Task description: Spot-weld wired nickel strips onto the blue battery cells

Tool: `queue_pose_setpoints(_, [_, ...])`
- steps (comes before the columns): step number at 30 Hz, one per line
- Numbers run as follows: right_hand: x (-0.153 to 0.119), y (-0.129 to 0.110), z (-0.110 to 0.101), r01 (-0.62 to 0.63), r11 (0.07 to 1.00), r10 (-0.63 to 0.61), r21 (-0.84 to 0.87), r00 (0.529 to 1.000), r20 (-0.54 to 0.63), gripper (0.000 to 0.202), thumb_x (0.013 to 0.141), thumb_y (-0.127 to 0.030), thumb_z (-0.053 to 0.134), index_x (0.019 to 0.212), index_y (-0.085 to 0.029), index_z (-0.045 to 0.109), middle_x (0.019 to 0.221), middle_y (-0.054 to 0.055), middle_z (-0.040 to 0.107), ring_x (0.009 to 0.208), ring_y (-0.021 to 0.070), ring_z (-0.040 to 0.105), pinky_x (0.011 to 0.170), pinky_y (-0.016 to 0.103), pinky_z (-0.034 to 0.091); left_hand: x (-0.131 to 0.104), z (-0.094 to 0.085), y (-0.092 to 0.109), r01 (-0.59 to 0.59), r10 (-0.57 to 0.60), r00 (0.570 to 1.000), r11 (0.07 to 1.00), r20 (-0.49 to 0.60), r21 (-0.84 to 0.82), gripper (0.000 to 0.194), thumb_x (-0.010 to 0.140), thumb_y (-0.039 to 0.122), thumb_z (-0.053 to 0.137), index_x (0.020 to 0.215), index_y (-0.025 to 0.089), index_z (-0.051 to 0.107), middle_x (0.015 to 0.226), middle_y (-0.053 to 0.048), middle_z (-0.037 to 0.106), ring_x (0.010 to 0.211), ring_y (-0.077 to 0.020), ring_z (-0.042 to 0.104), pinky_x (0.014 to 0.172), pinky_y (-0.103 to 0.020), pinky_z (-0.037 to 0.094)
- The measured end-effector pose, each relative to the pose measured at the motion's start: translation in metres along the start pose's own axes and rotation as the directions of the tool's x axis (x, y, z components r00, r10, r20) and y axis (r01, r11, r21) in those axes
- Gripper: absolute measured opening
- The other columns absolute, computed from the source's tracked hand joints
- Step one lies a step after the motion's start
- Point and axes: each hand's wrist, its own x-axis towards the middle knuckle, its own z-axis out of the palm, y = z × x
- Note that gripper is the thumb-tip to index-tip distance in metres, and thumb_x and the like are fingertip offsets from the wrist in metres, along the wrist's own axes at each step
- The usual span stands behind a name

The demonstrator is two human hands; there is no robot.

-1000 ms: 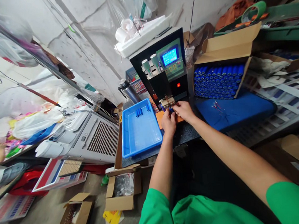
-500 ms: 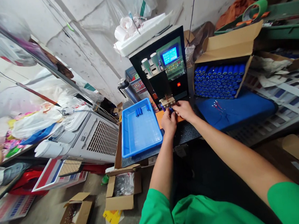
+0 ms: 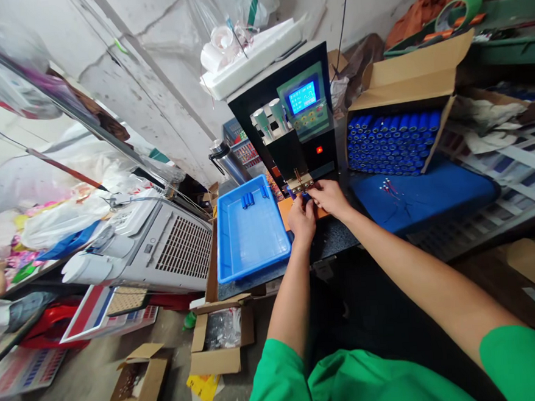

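Both hands meet at the front of a black machine [image 3: 287, 156] with a lit blue screen, just under its copper-coloured electrodes [image 3: 298, 179]. My left hand [image 3: 302, 221] is closed round a blue cylindrical cell [image 3: 306, 196], mostly covered by the fingers. Close beside it, my right hand [image 3: 329, 198] has its fingers pinched together at the electrodes; whatever they hold is too small to make out. Beneath the hands lies an orange board [image 3: 285, 210]. Left of it, a blue tray [image 3: 256, 244] holds several blue cells [image 3: 248, 200].
An open carton [image 3: 409, 90] full of blue cells stands right of the machine. Thin wires [image 3: 389, 187] lie on a blue surface [image 3: 432, 195]. A steel flask [image 3: 228, 160] stands behind the tray. Open boxes [image 3: 217, 358] are on the floor; another person's arm shows far left.
The view has shifted very slightly and the readout on the machine's screen looks different. Both hands keep nearly the same place and grip.
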Motion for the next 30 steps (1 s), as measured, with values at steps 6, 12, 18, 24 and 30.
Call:
queue_pose_setpoints(6, [-0.001,0.000,-0.003,-0.001,1.000,0.001,-0.003,1.000,-0.003,0.038,0.073,-0.055,0.066,0.065,-0.018,0.058,0.053,0.000,0.055,0.049,0.0121,0.048,0.047,0.024,0.035,-0.002,-0.002,0.006,0.007,-0.007,1.000,0.998,0.001,0.064,0.036,0.096,0.035,0.055,0.128,0.022,0.063,0.107,-0.008,0.073,0.094,-0.0213,0.068,0.085,-0.032,0.050])
queue_pose_setpoints(12, [-0.010,-0.003,-0.017,0.075,0.974,-0.071,-0.213,0.997,0.025,0.035,0.082,-0.049,0.060,0.070,-0.017,0.064,0.059,0.003,0.062,0.057,0.0169,0.057,0.056,0.028,0.042,-0.002,-0.005,0.011,-0.004,0.003,1.000,0.998,0.004,0.061,0.025,0.094,0.035,0.056,0.112,0.023,0.068,0.099,-0.006,0.073,0.092,-0.0207,0.067,0.082,-0.030,0.049])
queue_pose_setpoints(18, [-0.034,-0.024,-0.040,0.305,0.678,-0.406,-0.668,0.914,0.004,0.018,0.086,-0.032,0.059,0.088,-0.018,0.070,0.092,0.011,0.071,0.090,0.0261,0.063,0.080,0.037,0.048,-0.004,-0.008,0.011,-0.018,0.016,0.999,0.999,0.035,0.050,0.024,0.089,0.040,0.062,0.101,0.021,0.071,0.089,-0.004,0.073,0.081,-0.0170,0.065,0.077,-0.027,0.048])
queue_pose_setpoints(24, [-0.038,-0.038,-0.041,0.547,0.332,-0.577,-0.768,0.762,0.293,0.026,0.088,-0.028,0.059,0.108,-0.017,0.072,0.118,0.014,0.069,0.125,0.0331,0.049,0.114,0.051,0.027,-0.005,-0.010,0.004,-0.143,0.142,0.986,0.990,0.086,0.000,0.032,0.091,0.030,0.060,0.121,0.022,0.069,0.105,-0.005,0.075,0.093,-0.0177,0.067,0.087,-0.030,0.051])
queue_pose_setpoints(30, [-0.031,-0.044,-0.032,0.545,0.286,-0.319,-0.788,0.829,0.458,0.026,0.097,-0.026,0.049,0.100,-0.016,0.072,0.097,0.012,0.075,0.099,0.0265,0.063,0.109,0.049,0.030,0.000,-0.013,-0.001,-0.223,0.220,0.971,0.975,0.099,0.020,0.036,0.091,0.024,0.058,0.126,0.022,0.068,0.116,-0.007,0.074,0.105,-0.0200,0.067,0.096,-0.034,0.051])
